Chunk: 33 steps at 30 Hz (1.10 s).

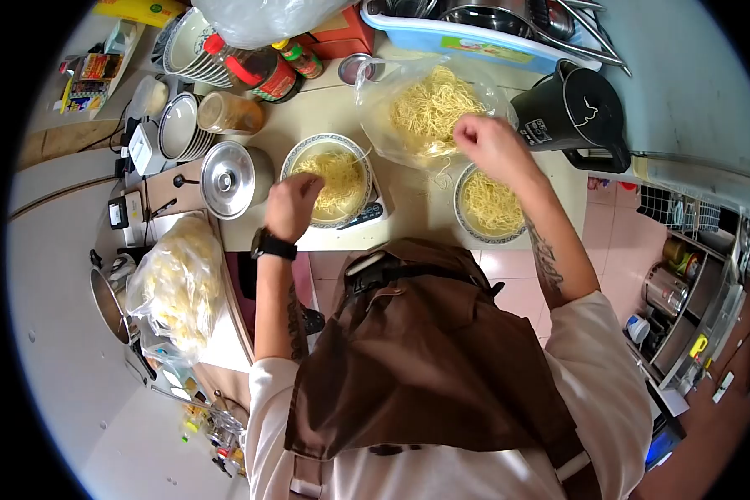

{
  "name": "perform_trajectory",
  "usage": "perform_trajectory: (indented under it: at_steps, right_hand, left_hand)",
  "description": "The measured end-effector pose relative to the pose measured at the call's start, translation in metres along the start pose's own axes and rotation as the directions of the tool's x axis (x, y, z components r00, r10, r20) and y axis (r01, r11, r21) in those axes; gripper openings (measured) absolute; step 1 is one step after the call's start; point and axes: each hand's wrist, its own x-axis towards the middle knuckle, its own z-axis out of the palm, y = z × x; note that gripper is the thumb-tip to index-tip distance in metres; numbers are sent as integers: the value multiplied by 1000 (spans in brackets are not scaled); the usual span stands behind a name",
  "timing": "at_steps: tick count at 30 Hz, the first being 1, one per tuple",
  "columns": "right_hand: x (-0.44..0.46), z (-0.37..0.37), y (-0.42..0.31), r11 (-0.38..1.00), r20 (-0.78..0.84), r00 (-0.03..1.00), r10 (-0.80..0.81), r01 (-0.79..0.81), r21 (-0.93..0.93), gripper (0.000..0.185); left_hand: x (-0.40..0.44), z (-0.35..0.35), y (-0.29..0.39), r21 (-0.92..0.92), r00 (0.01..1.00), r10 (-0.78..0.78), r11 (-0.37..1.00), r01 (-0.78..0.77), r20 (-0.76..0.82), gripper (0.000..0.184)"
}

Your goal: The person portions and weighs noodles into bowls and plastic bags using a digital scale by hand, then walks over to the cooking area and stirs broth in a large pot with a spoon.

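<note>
My left hand (293, 206) is at the left side of a patterned bowl (287, 167) of thin yellow noodles (335, 179). Its fingers are curled together; whether strands are in them I cannot make out. That bowl rests on a kitchen scale (377, 212). Over the right edge of a clear plastic bag (381, 133), my right hand (493, 148) is closed, its fingertips pointing toward the loose noodles (433, 104) inside. What it holds, if anything, is hidden. Below my right forearm a second bowl (461, 221) holds more noodles (490, 204), partly covered by the arm.
A lidded metal pot (229, 179), a jar (229, 112) and sauce bottles (267, 75) crowd the left. A black pitcher (571, 108) stands at right, with a blue bin (475, 46) of utensils behind. Another filled plastic bag (179, 287) lies at lower left.
</note>
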Motion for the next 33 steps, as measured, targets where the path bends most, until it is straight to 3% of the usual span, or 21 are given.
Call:
perform_trajectory:
  at_steps: [1,3,4,7,10,13,14,17,18,21,22,24,25,28,31,33]
  right_hand:
    - [-7,3,0,998,89,994,67,-68,10,16]
    - [-22,36,11,971,31,996,-81,85,-222,15]
    - [-26,54,19,929,12,988,-157,151,-339,16]
    - [-24,73,38,891,41,984,-174,175,-418,17]
    - [-28,44,22,918,5,985,-175,165,-360,12]
    - [-34,-2,-13,977,-273,939,-210,194,-85,13]
    - [-33,-15,-20,985,-294,943,-156,169,18,13]
    - [-24,-40,-35,1000,-307,951,25,-20,20,14]
    - [-16,-37,-28,1000,-348,938,-3,2,-5,19]
    - [-1,-12,-3,941,-181,970,160,-205,-267,27]
    - [-5,-17,-13,936,-182,972,152,-201,-291,33]
    - [-19,-33,-14,940,-353,933,67,-178,-292,36]
    - [-27,-47,-14,935,-432,901,-17,-140,-327,38]
    - [-49,-99,-6,859,-641,753,-148,-223,-461,50]
    - [-70,-119,23,780,-580,812,-60,-325,-535,66]
    - [-77,-118,43,736,-520,846,-121,-275,-619,62]
  left_hand:
    - [-7,-9,-5,74,991,-97,993,90,92,17]
    - [-22,-4,-40,93,999,44,995,-44,2,18]
    - [-25,-4,-36,70,999,36,997,-34,-27,18]
    - [-35,-6,-18,17,996,49,999,-47,-71,18]
    - [-46,-5,-5,-14,989,104,994,-106,-105,16]
    - [-55,0,1,-99,987,126,986,-137,-102,15]
    - [-56,1,5,-91,985,138,985,-147,-104,14]
    - [-58,10,14,-163,985,143,974,-158,-97,13]
    - [-58,15,14,-160,981,167,970,-181,-98,13]
    - [-56,20,23,-121,969,239,962,-245,-62,13]
    - [-57,19,27,-124,968,247,960,-251,-40,14]
    - [-61,20,28,-145,970,240,959,-243,-33,12]
    - [-65,20,28,-152,972,230,960,-235,-49,11]
    - [-76,28,20,-191,987,153,969,-160,-49,11]
    - [-84,40,12,-260,992,120,957,-127,-43,12]
    - [-86,45,11,-244,989,142,959,-145,-29,12]
